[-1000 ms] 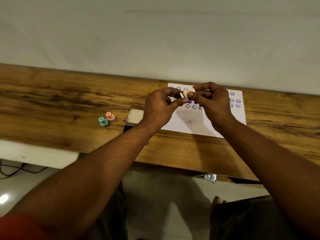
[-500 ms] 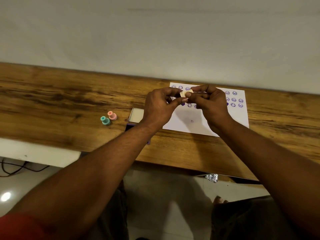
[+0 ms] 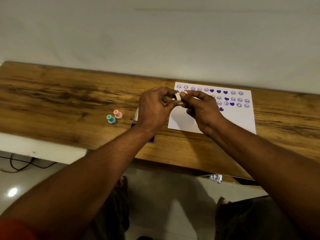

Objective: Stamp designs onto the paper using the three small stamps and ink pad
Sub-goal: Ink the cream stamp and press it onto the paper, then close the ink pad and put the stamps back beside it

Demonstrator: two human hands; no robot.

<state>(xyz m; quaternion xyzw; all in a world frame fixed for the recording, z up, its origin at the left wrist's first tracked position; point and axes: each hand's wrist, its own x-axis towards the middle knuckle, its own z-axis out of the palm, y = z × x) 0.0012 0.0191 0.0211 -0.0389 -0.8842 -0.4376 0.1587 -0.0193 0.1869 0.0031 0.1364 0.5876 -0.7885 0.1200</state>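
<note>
My left hand [image 3: 154,108] and my right hand [image 3: 202,110] meet above the left part of the white paper [image 3: 240,118], both pinching a small cream stamp [image 3: 178,97] between fingertips. The paper carries rows of purple smiley faces and hearts. A teal stamp [image 3: 111,119] and a pink stamp [image 3: 118,114] stand upright side by side on the wooden table, left of my hands. The ink pad [image 3: 152,138] lies mostly hidden under my left wrist; its pale open lid [image 3: 136,115] and a purple corner show.
The wooden table [image 3: 60,101] runs along a pale wall; its front edge is close to me. Below it are a glossy floor, a dark cable [image 3: 20,163] at left and a crumpled foil scrap [image 3: 216,178]. My knees show beneath.
The hands stay together on the cream stamp, turning it slightly between the fingertips. My view has shifted a little, so more of the stamped paper shows to the right.
</note>
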